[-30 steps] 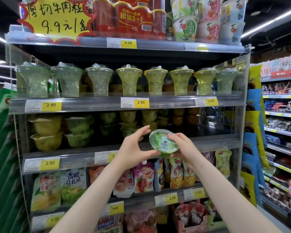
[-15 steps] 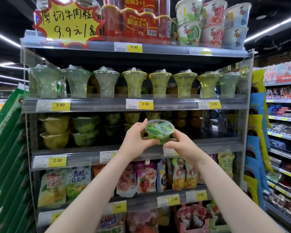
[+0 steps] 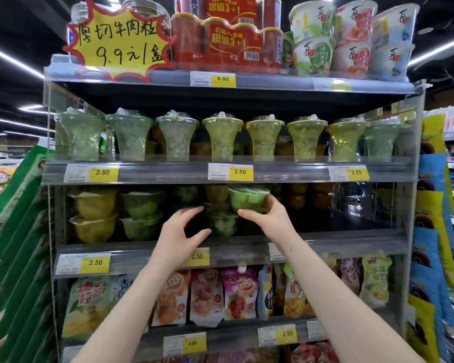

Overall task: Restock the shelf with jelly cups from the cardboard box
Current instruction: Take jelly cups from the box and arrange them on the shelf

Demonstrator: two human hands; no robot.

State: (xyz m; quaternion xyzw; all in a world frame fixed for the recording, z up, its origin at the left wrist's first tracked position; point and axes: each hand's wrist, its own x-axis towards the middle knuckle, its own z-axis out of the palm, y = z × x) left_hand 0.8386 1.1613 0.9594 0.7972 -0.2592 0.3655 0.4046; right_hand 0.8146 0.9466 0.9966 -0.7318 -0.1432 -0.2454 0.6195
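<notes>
Up on the third shelf (image 3: pixel 325 242) | right hand (image 3: pixel 270 218) fingers wrapped round green jelly cup (image 3: pixel 248 199), upright, riding above stacked cup (image 3: pixel 222 225) | stack sits at 7 o'clock of it | left hand (image 3: pixel 180 231) loose, holding nothing, nearer that stack | guessing it goes on top

A jelly cup (image 3: pixel 248 199) is held by the right hand (image 3: pixel 269 218) above a stacked cup (image 3: pixel 222 225) on the third shelf (image 3: pixel 338 244). The left hand (image 3: pixel 180 231) is positioned just left of it, before the stacks.
</notes>
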